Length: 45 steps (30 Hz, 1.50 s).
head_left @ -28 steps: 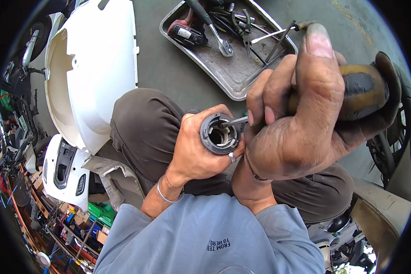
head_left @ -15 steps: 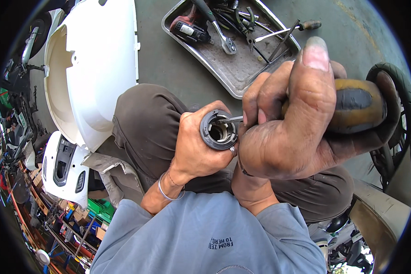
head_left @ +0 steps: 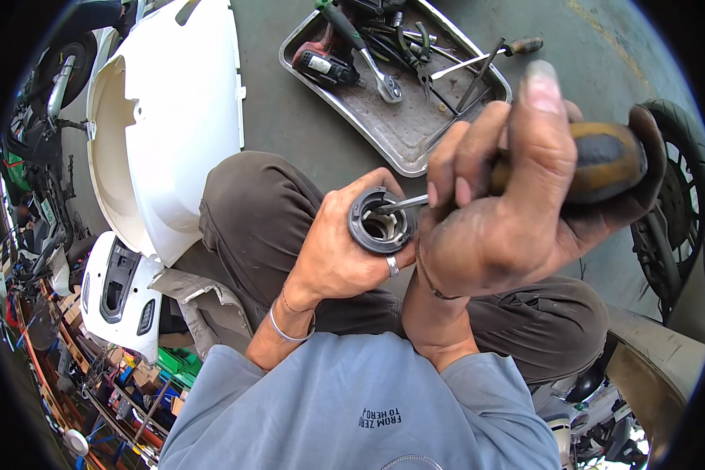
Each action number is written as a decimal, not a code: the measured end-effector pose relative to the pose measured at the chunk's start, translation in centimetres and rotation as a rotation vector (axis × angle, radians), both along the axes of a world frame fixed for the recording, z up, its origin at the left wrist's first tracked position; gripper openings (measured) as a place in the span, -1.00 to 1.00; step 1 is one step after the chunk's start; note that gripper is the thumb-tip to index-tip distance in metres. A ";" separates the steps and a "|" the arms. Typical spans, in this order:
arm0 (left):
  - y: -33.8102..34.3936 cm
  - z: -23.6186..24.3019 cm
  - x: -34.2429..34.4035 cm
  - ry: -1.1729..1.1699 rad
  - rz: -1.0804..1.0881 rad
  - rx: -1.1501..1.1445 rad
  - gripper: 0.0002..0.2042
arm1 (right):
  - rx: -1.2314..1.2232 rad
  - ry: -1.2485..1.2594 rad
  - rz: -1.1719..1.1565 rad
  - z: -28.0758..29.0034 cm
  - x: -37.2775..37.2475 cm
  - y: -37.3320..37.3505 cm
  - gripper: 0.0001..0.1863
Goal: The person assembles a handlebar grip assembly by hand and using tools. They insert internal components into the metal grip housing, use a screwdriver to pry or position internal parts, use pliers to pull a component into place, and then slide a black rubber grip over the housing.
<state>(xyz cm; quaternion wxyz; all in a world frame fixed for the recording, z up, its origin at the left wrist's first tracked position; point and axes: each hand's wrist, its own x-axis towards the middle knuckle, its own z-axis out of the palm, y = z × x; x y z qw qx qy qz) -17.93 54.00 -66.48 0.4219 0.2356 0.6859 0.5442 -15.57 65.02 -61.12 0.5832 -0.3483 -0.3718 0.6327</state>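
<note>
My left hand (head_left: 341, 243) is wrapped round a hollow round part with a black notched rim (head_left: 381, 221); its open end faces up, and its lower body is hidden in my fist. In my right hand (head_left: 517, 188) is a screwdriver (head_left: 607, 163) with a yellow and black handle. Its metal shaft slants down to the left past my fingers. The tip reaches inside the black rim, at its upper inner edge. Exactly what it touches in there cannot be made out.
Ahead lies a metal tray (head_left: 403, 141) with a ratchet wrench (head_left: 382, 78), a red and black power tool (head_left: 325, 63), pliers (head_left: 424, 66) and another screwdriver (head_left: 521, 47). White body panels (head_left: 172, 117) stand at left, a wheel (head_left: 674, 204) at right.
My right hand has shifted slightly left and up, with the screwdriver tilted a little more and its tip still inside the rim. The whole view has also shifted slightly.
</note>
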 end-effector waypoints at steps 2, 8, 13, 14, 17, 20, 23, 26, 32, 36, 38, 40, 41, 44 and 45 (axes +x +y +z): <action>0.3 0.2 0.1 0.016 -0.062 0.021 -0.68 | 0.034 0.131 0.088 -0.8 2.1 1.7 -0.82; -0.7 0.1 0.2 -0.127 -0.060 0.094 -0.63 | 0.217 0.212 0.359 -2.0 3.9 2.0 -0.74; -1.1 1.1 0.2 -0.252 -0.068 0.045 -0.67 | 0.110 0.476 0.575 -3.0 3.7 2.7 -0.69; -1.1 1.1 0.2 -0.262 -0.093 0.036 -0.67 | 0.109 0.566 0.678 -3.3 3.9 3.3 -0.67; -1.1 1.1 0.2 -0.264 -0.108 0.044 -0.67 | 0.161 0.619 0.826 -3.7 4.1 4.3 -0.64; -1.3 1.0 -0.2 -0.131 -0.165 0.078 -0.65 | 0.167 0.628 0.771 -3.9 3.5 3.8 -0.64; -1.6 0.7 -0.2 -0.145 -0.194 0.112 -0.63 | 0.157 0.583 0.681 -3.4 3.4 3.0 -0.64; -1.6 0.3 -0.6 -0.105 -0.255 0.183 -0.61 | 0.165 0.561 0.633 -2.9 3.5 2.9 -0.64; -1.0 1.3 0.1 -0.262 -0.017 0.120 -0.62 | 0.195 0.542 0.522 -1.2 4.5 2.5 -0.62; -1.0 0.4 -0.4 0.093 -0.069 0.232 -0.77 | 0.113 0.571 0.560 -0.8 5.4 3.0 -0.53; -1.0 0.0 -0.6 0.094 -0.106 0.278 -0.76 | 0.054 0.593 0.491 -0.6 4.7 2.2 -0.50; -1.0 -0.2 -0.2 0.018 -0.087 0.352 -0.72 | 0.012 0.597 0.436 -0.5 4.6 1.8 -0.50; -1.0 -0.2 0.1 -0.058 -0.032 0.386 -0.72 | 0.022 0.615 0.608 -0.6 5.0 2.1 -0.55; -1.4 0.1 0.3 -0.312 0.173 0.463 -0.73 | 0.057 0.643 0.943 -1.0 5.4 2.7 -0.67; -1.5 0.3 0.3 -0.303 0.178 0.459 -0.73 | 0.071 0.645 1.023 -1.2 5.3 2.7 -0.70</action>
